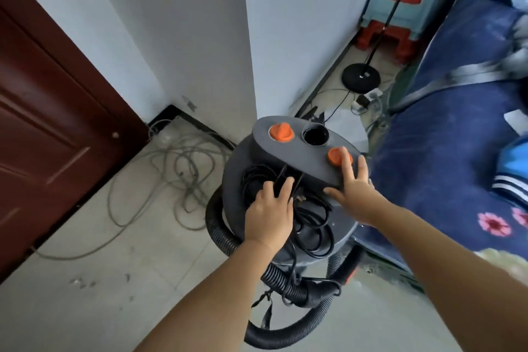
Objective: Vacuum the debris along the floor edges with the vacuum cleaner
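**Hands on the vacuum, cord not yet unwound**

Nearest the person, a black ribbed hose (274,274) loops on the floor around the base of the vacuum cleaner (288,180), which stands upright on the pale tiles close to the bed edge on the right — hose and machine are parked together, so suction work along the edges looks not yet begun.

The left hand (268,217) rests on the bundle of black power cord (311,226) coiled on the vacuum's top; its fingers curl into the strands, apparently to lift the cord free for plugging in. The right hand (351,191) lies on the raised grey control panel with fingers spread and fairly straight, one fingertip touching the nearer orange knob (337,156) — probably steadying the body or reaching for a switch. A second orange knob (281,131) and an open round port (315,136) sit further along the panel.

Beyond, a tangle of grey cables (177,168) lies in the floor corner by the dark red door (48,123); small debris (83,283) is scattered on the tiles at the left. Farther right, a lamp base (361,76) stands by the wall near a power strip (368,98), beside the blue bed cover (457,123).
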